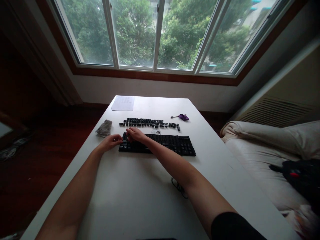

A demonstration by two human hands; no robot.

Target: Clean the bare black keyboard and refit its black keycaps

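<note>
A black computer keyboard [175, 143] lies flat on the white table, and part of its left half is hidden by my right hand and forearm. My left hand [111, 141] is at the keyboard's left edge, its bent fingertips closed on that edge. Over the upper left keys, my right hand [135, 134] is closed with the fingertips pinched together; anything between them is too small to make out. Behind the keyboard, loose black keycaps [143, 122] lie in rough rows. A small clear round piece [156, 132] sits between those rows and the keyboard.
A grey cloth [104, 128] is on the table's left side. Farther back are a sheet of paper [123, 103] and a purple object with a thin stem [183, 117]. A black cable [178, 188] lies under my right forearm. A pale sofa [250, 153] stands at the right.
</note>
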